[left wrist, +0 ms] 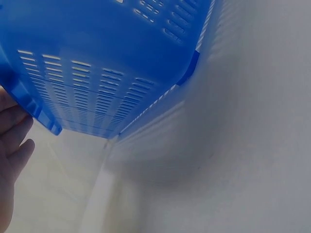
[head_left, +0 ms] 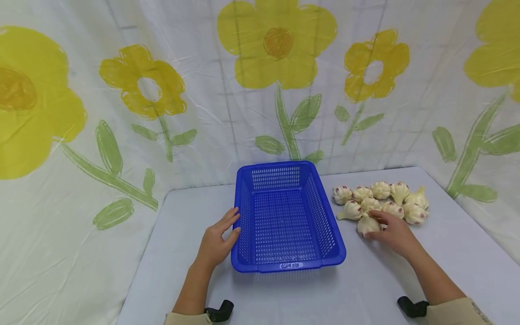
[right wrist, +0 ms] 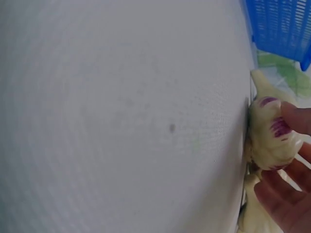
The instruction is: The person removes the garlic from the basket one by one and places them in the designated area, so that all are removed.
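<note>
A blue plastic basket [head_left: 289,267] with slotted walls stands at the middle of the white table, and nothing lies inside it. My left hand [head_left: 216,240] touches the basket's left rim with fairly straight fingers; in the left wrist view the fingertips [left wrist: 22,124] meet the rim's edge. To the right of the basket, my right hand [head_left: 396,235] holds a garlic bulb [head_left: 367,225] between thumb and fingers, at the near side of a group. The right wrist view shows this purple-streaked bulb [right wrist: 272,131] close to the table, with the thumb on one side and fingers on the other.
Several more garlic bulbs [head_left: 381,190] lie clustered at the table's right rear. A white curtain [head_left: 211,135] printed with yellow flowers hangs behind and beside the table [head_left: 183,216]. Black straps [head_left: 412,308] sit around both wrists.
</note>
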Motion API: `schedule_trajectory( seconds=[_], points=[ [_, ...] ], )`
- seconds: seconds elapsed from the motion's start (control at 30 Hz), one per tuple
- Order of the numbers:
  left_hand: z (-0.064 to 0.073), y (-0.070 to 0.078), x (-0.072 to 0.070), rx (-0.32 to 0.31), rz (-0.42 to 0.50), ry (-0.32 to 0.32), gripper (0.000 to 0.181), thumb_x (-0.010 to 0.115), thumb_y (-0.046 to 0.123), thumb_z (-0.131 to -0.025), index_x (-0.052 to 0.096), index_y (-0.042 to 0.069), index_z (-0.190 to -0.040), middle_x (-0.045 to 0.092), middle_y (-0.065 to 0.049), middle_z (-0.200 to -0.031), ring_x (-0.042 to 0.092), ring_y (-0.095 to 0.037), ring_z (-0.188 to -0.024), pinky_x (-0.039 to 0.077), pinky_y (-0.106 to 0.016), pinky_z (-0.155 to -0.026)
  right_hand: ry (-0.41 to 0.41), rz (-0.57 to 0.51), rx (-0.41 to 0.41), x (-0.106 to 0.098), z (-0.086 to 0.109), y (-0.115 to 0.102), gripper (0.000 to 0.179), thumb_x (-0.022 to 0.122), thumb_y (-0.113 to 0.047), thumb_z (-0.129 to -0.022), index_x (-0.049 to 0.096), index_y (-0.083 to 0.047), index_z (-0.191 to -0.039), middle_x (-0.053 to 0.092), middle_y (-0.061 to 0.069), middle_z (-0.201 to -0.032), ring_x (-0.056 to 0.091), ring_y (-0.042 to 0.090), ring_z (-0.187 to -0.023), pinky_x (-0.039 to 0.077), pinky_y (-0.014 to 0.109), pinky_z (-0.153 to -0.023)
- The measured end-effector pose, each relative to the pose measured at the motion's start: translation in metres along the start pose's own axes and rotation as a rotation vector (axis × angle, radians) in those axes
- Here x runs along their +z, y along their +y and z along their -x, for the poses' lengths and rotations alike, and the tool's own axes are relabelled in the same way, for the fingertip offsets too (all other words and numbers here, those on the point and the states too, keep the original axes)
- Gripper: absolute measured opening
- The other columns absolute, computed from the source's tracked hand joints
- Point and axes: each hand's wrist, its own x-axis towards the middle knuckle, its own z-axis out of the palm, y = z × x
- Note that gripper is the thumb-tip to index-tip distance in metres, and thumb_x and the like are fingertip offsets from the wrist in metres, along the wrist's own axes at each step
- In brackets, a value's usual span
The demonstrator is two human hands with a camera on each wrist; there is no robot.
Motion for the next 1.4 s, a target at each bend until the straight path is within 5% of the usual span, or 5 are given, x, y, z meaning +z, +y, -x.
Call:
schedule_trajectory(
  seconds=[1.4],
  points=[
    [-0.0035, -0.0055, -0.0039, -0.028, 0.021, 0.038, 0.038, 0.064, 0.015, -0.094, 0.064, 0.005, -0.130, 0.056, -0.004, -0.143, 0.050, -0.022, -0.135, 0.045, -0.042, -0.107, 0.027, 0.051, -0.034, -0.0057, -0.0025, -0.0036, 0.068, 0.077, -0.032, -0.083, 0.052, 0.003, -0.136, 0.052, 0.031, -0.136, 0.053, 0.051, -0.117, 0.051, 0.061, -0.089]
  ],
)
